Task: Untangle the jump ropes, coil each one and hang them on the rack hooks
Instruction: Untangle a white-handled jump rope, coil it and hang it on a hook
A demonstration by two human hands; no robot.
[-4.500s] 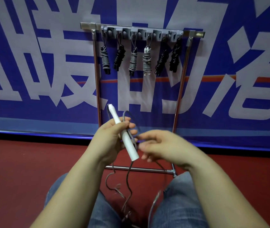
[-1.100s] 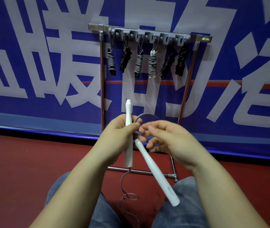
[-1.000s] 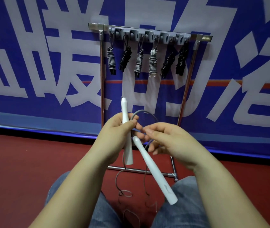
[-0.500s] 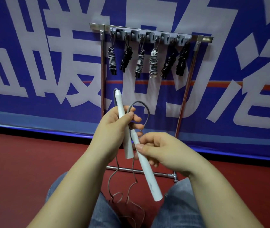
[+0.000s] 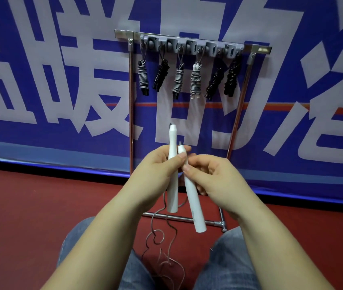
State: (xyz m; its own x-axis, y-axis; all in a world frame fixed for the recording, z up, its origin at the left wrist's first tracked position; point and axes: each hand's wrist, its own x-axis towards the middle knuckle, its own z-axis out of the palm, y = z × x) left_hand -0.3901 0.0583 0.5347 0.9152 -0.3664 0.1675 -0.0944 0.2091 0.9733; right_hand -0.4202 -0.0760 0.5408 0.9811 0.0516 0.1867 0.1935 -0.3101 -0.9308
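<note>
Two white handles [image 5: 172, 164] are showing against the blue banner [image 5: 41, 122], which is carrying large white characters and a thin orange-red stripe. A thin grey cord [image 5: 162, 237] is trailing over the dark red floor [image 5: 30, 206]. On the silver metal rack [image 5: 130, 101] with its grey hook bar [image 5: 191, 46], six coiled ropes are hanging: a grey-wound bundle with black ends [image 5: 143, 78], a black one [image 5: 161, 75], another grey one with black ends [image 5: 178, 81], a grey-and-white one [image 5: 195, 81], and two black ones [image 5: 223, 79]. Blue-grey jeans [image 5: 227, 264] are showing below.
</note>
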